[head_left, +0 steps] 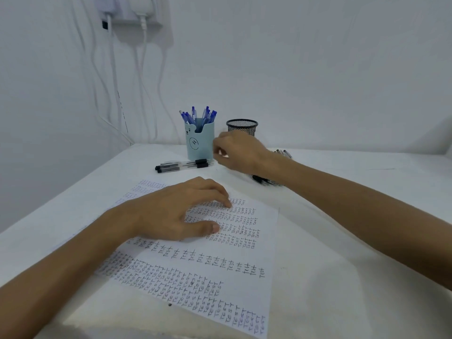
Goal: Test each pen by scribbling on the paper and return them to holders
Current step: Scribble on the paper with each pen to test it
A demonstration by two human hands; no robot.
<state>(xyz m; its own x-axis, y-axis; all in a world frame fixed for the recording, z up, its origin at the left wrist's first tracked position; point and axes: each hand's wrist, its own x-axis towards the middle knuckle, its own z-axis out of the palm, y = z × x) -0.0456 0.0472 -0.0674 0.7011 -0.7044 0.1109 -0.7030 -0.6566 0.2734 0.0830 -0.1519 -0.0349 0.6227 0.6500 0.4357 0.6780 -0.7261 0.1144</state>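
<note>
At the back of the tabletop (354, 228), the right hand (238, 152) hovers among the pens while the left hand (176, 211) steadies the paper (220, 277).

The left hand lies fingers-down on the sheet, holding nothing. The right hand's fingers are curled just beside the blue holder (199, 143), in front of the mesh holder (242, 127), and I cannot tell whether they pinch anything. Blue pens (195, 115) stand in the blue holder, black-capped pens (182, 165) lie loose at its foot, and more pens (265, 181) show under the right wrist. These pens are probably light, stiff and smooth, and apt to roll. A loose one is best pinched mid-barrel between thumb and two fingers. The thin paper would slide without the pressing hand.
</note>
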